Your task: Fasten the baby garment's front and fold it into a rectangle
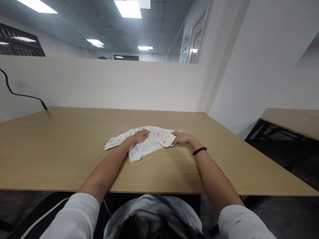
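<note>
Pale wood-grain counter [74, 172] meets a white partition [124, 84] at twelve o'clock. Mid-counter lies a printed white baby garment [157, 136]. The left grip [141, 136] lies flat on it, fingers extended; the right grip [181, 137] touches its three o'clock edge, whether pinching I cannot tell.

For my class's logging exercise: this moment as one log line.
left hand: on white printed cloth; right hand: at cloth's right edge, fingers partly hidden; cloth: on light-brown wooden table
</note>
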Demonstrator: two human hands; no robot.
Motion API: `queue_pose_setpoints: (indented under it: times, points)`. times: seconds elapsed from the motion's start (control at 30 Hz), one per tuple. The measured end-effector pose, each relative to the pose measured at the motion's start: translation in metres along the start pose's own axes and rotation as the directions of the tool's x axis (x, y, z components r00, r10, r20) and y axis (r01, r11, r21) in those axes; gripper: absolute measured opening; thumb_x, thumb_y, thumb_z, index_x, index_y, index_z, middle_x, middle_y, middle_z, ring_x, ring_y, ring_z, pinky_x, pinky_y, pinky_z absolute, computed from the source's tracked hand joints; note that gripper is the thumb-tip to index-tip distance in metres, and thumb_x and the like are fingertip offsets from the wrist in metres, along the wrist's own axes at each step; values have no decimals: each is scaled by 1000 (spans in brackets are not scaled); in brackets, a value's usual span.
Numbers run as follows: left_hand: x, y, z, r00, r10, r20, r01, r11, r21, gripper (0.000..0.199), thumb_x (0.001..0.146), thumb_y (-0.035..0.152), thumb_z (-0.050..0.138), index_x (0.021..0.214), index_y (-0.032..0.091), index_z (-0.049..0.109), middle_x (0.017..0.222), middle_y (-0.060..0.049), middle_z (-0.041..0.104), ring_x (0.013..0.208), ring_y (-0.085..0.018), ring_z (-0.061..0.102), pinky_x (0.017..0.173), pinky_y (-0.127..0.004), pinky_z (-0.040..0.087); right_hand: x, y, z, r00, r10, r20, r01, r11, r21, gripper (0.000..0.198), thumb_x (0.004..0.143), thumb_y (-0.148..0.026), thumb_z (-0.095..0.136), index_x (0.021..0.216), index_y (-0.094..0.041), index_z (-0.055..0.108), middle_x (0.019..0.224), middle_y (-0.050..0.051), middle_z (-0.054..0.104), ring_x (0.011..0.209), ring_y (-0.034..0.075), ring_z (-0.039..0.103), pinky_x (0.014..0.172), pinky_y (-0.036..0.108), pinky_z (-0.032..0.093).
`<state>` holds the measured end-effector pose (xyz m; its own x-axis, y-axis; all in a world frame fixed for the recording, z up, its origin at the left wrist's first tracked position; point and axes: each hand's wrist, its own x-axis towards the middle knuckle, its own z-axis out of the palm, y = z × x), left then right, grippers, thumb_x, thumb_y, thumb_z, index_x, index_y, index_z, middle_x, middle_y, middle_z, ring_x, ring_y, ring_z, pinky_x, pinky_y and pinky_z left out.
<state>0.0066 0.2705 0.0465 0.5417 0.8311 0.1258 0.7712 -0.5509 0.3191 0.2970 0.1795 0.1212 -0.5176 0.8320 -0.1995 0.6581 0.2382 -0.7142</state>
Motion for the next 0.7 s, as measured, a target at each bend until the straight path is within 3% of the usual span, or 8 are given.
queue_pose_setpoints:
  times: [0.13, 0.2, 0.3, 0.37, 0.47, 0.57, 0.63, 0.7]
  points:
    - [1, -2, 1, 997, 53, -58, -62, 985, -162, 56, 88, 41, 42, 136, 17, 55, 144, -8, 51, 132, -25, 47, 112, -33, 32, -1, -4, 2, 971, 13, 238, 25, 988, -154, 26, 56, -30, 70, 71, -18, 52, 62, -7, 48, 56, 9, 40, 51, 21, 30]
    - [1, -5, -2, 994, 55, -97, -79, 961, -266, 54, 84, 41, 47, 131, 17, 59, 137, -8, 57, 124, -26, 55, 107, -33, 40, 1, -4, 3, 994, -6, 109, 42, 945, -326, 22, 59, -26, 66, 66, -18, 47, 63, -6, 46, 58, 9, 37, 52, 22, 26]
    - [-3, -14, -11, 970, 4, -243, -84, 943, -321, 50, 79, 39, 53, 123, 17, 63, 129, -9, 64, 119, -26, 58, 105, -36, 42, 2, 0, 1, 989, 23, -143, -94, 853, -514, 16, 61, -20, 62, 65, -18, 46, 68, -3, 50, 62, 12, 40, 54, 23, 25]
    - [-10, -22, -19, 951, -8, -309, -96, 943, -319, 49, 77, 38, 56, 120, 17, 65, 126, -10, 65, 118, -27, 57, 106, -39, 40, 1, 4, -2, 988, 113, -104, -151, 846, -512, 18, 59, -17, 64, 67, -18, 48, 69, -2, 52, 62, 13, 43, 55, 24, 27]
    - [-20, -33, -29, 976, 27, -215, -100, 938, -333, 47, 73, 37, 58, 113, 15, 67, 116, -10, 68, 109, -27, 61, 100, -38, 45, -4, 8, -7, 988, 139, 65, -99, 903, -418, 25, 57, -21, 71, 69, -20, 49, 66, -3, 50, 61, 14, 44, 55, 23, 30]
    - [-25, -36, -32, 994, 24, -105, -49, 971, -236, 44, 66, 30, 58, 105, 16, 72, 102, -8, 70, 100, -27, 62, 94, -37, 47, -7, 4, -6, 995, -47, -89, 12, 935, -355, 33, 58, -25, 73, 85, -20, 54, 84, 0, 57, 76, 18, 51, 63, 24, 38]
    - [-26, -34, -33, 996, 11, -90, -25, 987, -158, 44, 64, 27, 58, 104, 19, 75, 97, -7, 70, 99, -28, 60, 94, -37, 45, -4, -2, 0, 942, -242, -234, 140, 914, -380, 44, 61, -21, 70, 102, -19, 55, 105, 6, 59, 94, 21, 53, 76, 27, 41]
    - [-25, -28, -35, 996, 11, -93, -22, 993, -113, 42, 65, 26, 57, 102, 21, 76, 95, -6, 69, 99, -28, 59, 94, -38, 44, 1, -9, 9, 900, -376, -222, 251, 861, -442, 45, 65, -14, 63, 109, -19, 55, 113, 8, 58, 103, 22, 52, 81, 27, 41]
